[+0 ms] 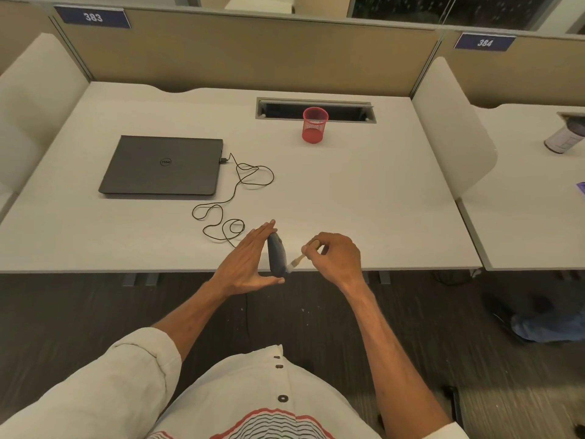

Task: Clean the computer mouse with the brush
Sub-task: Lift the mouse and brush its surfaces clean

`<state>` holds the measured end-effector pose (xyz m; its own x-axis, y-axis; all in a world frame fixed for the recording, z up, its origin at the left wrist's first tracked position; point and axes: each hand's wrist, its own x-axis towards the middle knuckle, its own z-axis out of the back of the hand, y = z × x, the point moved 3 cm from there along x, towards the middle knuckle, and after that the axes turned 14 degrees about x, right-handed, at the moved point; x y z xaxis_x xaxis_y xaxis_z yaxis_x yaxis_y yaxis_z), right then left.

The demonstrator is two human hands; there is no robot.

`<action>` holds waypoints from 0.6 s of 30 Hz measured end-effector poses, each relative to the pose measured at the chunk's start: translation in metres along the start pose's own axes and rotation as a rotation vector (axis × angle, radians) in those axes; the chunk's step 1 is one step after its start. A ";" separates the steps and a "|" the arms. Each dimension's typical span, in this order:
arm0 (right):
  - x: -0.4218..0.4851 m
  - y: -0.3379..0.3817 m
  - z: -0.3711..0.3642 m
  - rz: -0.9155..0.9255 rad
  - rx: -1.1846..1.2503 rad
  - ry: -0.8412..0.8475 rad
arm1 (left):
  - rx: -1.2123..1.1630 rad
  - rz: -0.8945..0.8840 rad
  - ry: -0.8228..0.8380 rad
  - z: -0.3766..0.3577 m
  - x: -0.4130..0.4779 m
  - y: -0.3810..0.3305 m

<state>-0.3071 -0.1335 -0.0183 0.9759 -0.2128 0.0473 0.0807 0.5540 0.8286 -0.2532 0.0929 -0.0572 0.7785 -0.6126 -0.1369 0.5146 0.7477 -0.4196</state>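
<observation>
dark computer mouse stands on end above the desk's near edge, cable trailing away; small pale-handled brush slants, bristles touching the mouse's side

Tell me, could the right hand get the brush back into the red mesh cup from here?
Probably yes. Bare desk lies between the right hand and the red mesh cup, which stands open-topped; the brush would need a forward stretch.
</observation>
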 end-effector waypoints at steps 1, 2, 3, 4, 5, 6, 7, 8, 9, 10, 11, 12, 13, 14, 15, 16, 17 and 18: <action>0.002 0.001 0.002 0.001 0.003 -0.013 | -0.005 -0.002 0.003 0.000 0.000 0.000; 0.003 0.002 0.003 0.010 0.022 -0.043 | -0.009 -0.006 0.003 -0.001 0.001 0.000; 0.004 0.005 0.003 0.024 0.053 -0.079 | -0.013 -0.008 0.000 -0.001 0.001 -0.001; 0.004 0.007 0.002 0.039 0.083 -0.105 | -0.016 -0.007 -0.004 -0.001 0.001 -0.001; 0.004 0.009 0.000 0.052 0.100 -0.115 | -0.017 -0.004 -0.009 0.000 0.002 -0.002; 0.004 0.011 -0.001 0.058 0.103 -0.107 | -0.015 0.000 -0.015 0.000 0.003 -0.002; 0.003 0.011 -0.003 0.057 0.098 -0.083 | -0.013 0.005 -0.022 0.001 0.004 -0.002; 0.003 0.010 -0.004 0.050 0.091 -0.050 | -0.011 0.010 -0.030 0.002 0.005 -0.002; 0.003 0.008 -0.005 0.041 0.084 -0.014 | -0.009 0.016 -0.037 0.002 0.006 -0.002; 0.003 0.005 -0.004 0.031 0.077 0.025 | -0.008 0.024 -0.039 0.003 0.006 -0.002; 0.002 0.002 -0.003 0.020 0.069 0.068 | -0.010 0.033 -0.037 0.003 0.006 -0.001; 0.002 0.000 -0.002 0.012 0.062 0.115 | -0.013 0.042 -0.037 0.003 0.007 0.000; 0.001 -0.001 -0.001 0.007 0.059 0.155 | -0.012 0.046 -0.038 0.002 0.007 0.000; 0.001 -0.001 0.000 0.010 0.062 0.175 | -0.006 0.047 -0.038 0.002 0.007 0.000; 0.000 0.000 0.001 0.023 0.075 0.170 | 0.002 0.049 -0.033 0.002 0.007 0.000; -0.001 0.001 0.002 0.047 0.098 0.144 | 0.005 0.054 -0.026 0.002 0.008 -0.001; -0.002 0.004 0.003 0.081 0.126 0.105 | 0.006 0.060 -0.020 0.001 0.009 -0.002; -0.002 0.007 0.004 0.124 0.148 0.062 | 0.011 0.064 -0.019 0.001 0.009 -0.003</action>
<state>-0.3095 -0.1323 -0.0107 0.9876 -0.0973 0.1235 -0.0674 0.4480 0.8915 -0.2472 0.0851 -0.0562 0.8163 -0.5588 -0.1463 0.4674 0.7878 -0.4010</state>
